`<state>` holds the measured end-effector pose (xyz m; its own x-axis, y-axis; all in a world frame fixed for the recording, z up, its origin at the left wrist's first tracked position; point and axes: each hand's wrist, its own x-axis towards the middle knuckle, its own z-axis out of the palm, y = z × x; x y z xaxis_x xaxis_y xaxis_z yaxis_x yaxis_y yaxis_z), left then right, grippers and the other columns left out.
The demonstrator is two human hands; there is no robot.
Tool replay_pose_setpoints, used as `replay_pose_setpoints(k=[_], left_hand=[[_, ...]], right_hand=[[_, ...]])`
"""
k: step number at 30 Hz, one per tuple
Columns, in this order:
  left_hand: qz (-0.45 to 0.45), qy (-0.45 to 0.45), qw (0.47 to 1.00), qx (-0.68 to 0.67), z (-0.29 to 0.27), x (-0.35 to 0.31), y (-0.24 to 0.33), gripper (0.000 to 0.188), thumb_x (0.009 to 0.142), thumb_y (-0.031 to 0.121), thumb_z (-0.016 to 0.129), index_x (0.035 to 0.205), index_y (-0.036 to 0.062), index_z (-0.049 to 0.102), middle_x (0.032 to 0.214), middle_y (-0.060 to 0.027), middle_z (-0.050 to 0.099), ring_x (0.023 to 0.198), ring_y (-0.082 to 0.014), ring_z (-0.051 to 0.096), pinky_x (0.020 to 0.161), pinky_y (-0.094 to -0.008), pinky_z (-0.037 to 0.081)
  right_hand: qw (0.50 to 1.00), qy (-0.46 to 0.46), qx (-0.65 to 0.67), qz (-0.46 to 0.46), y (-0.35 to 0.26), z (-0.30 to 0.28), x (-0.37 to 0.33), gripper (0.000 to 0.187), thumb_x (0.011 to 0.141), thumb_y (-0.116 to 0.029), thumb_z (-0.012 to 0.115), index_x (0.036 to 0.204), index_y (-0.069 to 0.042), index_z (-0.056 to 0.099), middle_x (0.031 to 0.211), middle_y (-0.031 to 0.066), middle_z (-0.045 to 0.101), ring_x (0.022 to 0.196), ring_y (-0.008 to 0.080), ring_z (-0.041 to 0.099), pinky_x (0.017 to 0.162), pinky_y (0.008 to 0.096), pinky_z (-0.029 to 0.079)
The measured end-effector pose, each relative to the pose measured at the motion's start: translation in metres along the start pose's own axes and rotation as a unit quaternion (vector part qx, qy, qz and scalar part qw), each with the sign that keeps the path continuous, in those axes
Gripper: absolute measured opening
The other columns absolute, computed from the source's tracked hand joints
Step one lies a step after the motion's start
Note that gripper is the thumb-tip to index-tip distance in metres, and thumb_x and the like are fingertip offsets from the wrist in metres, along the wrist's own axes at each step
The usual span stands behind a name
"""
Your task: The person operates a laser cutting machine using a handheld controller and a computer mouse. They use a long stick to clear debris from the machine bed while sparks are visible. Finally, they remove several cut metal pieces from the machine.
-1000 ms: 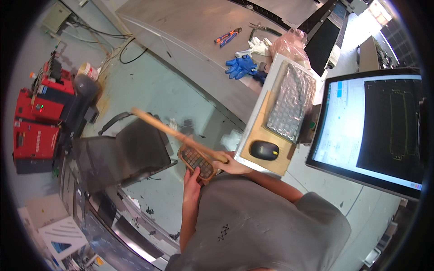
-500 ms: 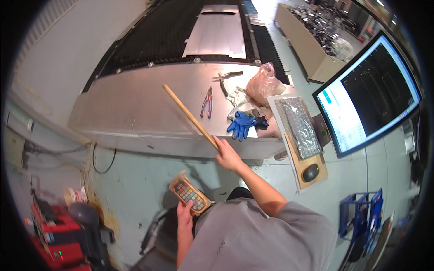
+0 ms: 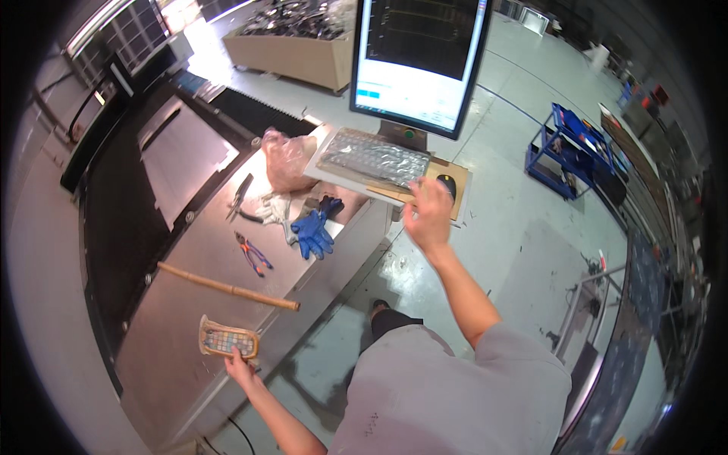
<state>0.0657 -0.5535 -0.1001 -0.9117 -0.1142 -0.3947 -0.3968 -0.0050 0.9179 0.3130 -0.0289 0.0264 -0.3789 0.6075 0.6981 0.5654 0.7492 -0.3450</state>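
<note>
My left hand (image 3: 240, 367) grips a handheld button controller (image 3: 226, 340) wrapped in yellowed clear plastic, above the near part of the metal bench (image 3: 182, 334). A wooden stick (image 3: 227, 287) lies on the bench just beyond it. My right hand (image 3: 428, 218) is raised beside the black mouse (image 3: 447, 183) and the near edge of the plastic-covered keyboard (image 3: 373, 158). Its fingers are bent and apart, with nothing seen in them. The mouse sits on a brown board (image 3: 461, 199), and the monitor (image 3: 413, 68) stands behind the keyboard.
Pliers (image 3: 251, 253), a black-handled cutting tool (image 3: 241, 196), blue gloves (image 3: 312, 233), white gloves (image 3: 274, 208) and a pinkish plastic bag (image 3: 286, 159) lie on the bench. A metal sheet (image 3: 184, 164) rests on the dark machine bed. A blue cart (image 3: 570, 152) stands at the right.
My right hand has let go of the wooden stick, now lying on the bench, and moved to the mouse and keyboard. The view has turned right. My left hand keeps the controller, now over the bench.
</note>
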Motion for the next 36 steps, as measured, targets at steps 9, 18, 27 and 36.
replay_pose_setpoints(k=[9,18,27,36], left_hand=[[0.185,0.14,0.927,0.295,0.031,0.115,0.033,0.056,0.103,0.031,0.061,0.147,-0.0032,0.051,0.132,-0.0207,0.064,0.121,-0.0361,0.062,0.103,-0.0417,0.049],[0.356,-0.071,0.895,0.258,0.173,-0.028,0.025,0.046,0.096,0.013,0.063,0.138,-0.0038,0.054,0.133,-0.0209,0.059,0.127,-0.0347,0.056,0.11,-0.044,0.042],[0.571,-0.398,0.681,0.228,0.406,-0.146,0.081,0.032,0.088,0.006,0.069,0.12,0.0029,0.066,0.124,-0.0162,0.066,0.12,-0.0347,0.06,0.107,-0.0443,0.043],[0.68,-0.428,0.538,0.255,0.546,-0.199,0.078,0.043,0.09,0.027,0.071,0.128,0.0072,0.065,0.139,-0.0157,0.059,0.134,-0.0378,0.05,0.115,-0.0555,0.035]], right_hand=[[0.979,-0.019,-0.06,0.192,0.054,0.018,0.011,0.048,0.09,-0.019,0.064,0.136,-0.006,0.063,0.142,0.0181,0.055,0.128,0.041,0.052,0.105,0.0477,0.049],[0.973,-0.017,-0.067,0.222,0.05,0.017,0.011,0.043,0.092,-0.016,0.064,0.133,-0.003,0.064,0.14,0.0187,0.057,0.129,0.0386,0.054,0.107,0.0459,0.048],[0.972,-0.014,-0.07,0.224,0.051,0.015,0.011,0.041,0.095,-0.018,0.065,0.133,-0.003,0.064,0.145,0.0167,0.055,0.133,0.0392,0.051,0.111,0.046,0.046],[0.973,0.01,-0.095,0.209,0.047,0.01,0.016,0.047,0.088,-0.014,0.068,0.133,-0.005,0.063,0.14,0.0148,0.057,0.124,0.0389,0.054,0.105,0.0463,0.048]])
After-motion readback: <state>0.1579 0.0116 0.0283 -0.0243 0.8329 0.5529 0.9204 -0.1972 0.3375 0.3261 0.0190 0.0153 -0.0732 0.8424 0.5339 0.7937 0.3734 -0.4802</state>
